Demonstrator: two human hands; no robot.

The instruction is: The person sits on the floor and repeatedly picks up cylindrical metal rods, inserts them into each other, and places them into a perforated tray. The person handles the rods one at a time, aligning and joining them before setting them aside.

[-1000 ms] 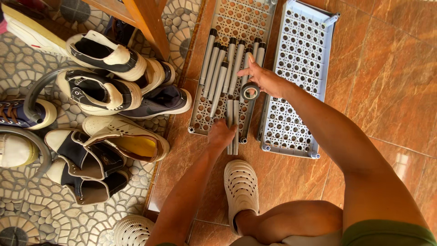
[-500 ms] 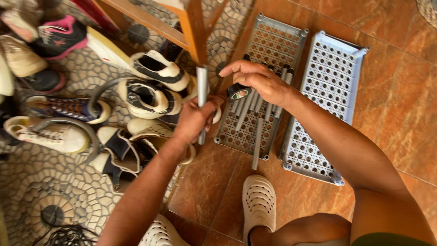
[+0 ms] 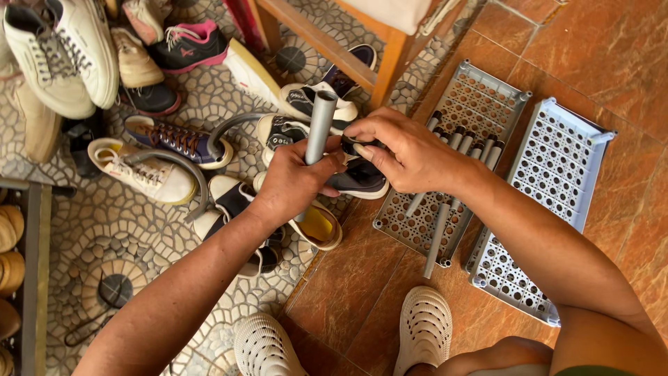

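My left hand point(image 3: 296, 181) grips a grey metal tube point(image 3: 319, 125) and holds it upright over a heap of shoes. My right hand point(image 3: 407, 150) pinches a small black cap-like piece point(image 3: 349, 146) right beside the tube's middle. Just to the right, a grey perforated shelf panel point(image 3: 480, 104) lies on the tiled floor with several more grey tubes point(image 3: 445, 202) lying on it. A second, lighter perforated panel point(image 3: 557, 167) rests next to it on the right.
Many sneakers and shoes point(image 3: 167, 139) are scattered on the patterned floor at the left. A wooden furniture leg point(image 3: 390, 59) stands at the top centre. My two feet in white perforated clogs point(image 3: 423, 327) are at the bottom. A rack edge point(image 3: 28, 264) sits far left.
My left hand picked a tube off the panel and raised it upright. My right hand carried the small black piece from over the panel to the tube. The view shifted left.
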